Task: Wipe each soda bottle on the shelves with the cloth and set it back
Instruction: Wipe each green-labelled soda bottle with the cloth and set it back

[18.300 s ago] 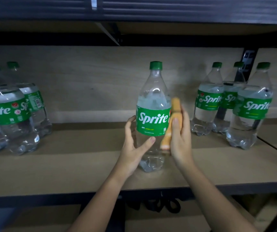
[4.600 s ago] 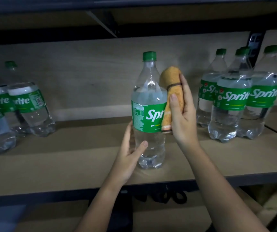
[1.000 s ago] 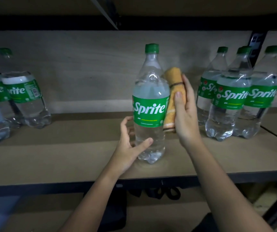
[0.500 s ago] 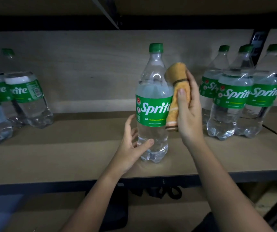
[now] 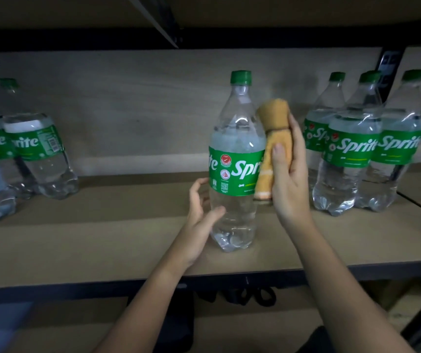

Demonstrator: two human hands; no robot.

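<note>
A clear Sprite bottle (image 5: 237, 159) with a green cap stood upright on the wooden shelf (image 5: 102, 240), about midway along it and nearer the front edge than the back wall. The left hand (image 5: 201, 212) cupped the lower part of the bottle from its left side: the thumb lay across the clear plastic below the green label, and the fingers (image 5: 198, 184) were loosely curved and spread around the far side, so the grip looked light. The right hand (image 5: 289, 174) held a rolled tan cloth (image 5: 270, 149) upright against the right side of the bottle, at the height of the label. Its thumb pressed on the front of the cloth and its fingers wrapped close together behind it. Three more Sprite bottles (image 5: 357, 154) stood in a cluster toward the right end of the shelf, and another group of bottles (image 5: 26, 154) stood toward the left end.
</note>
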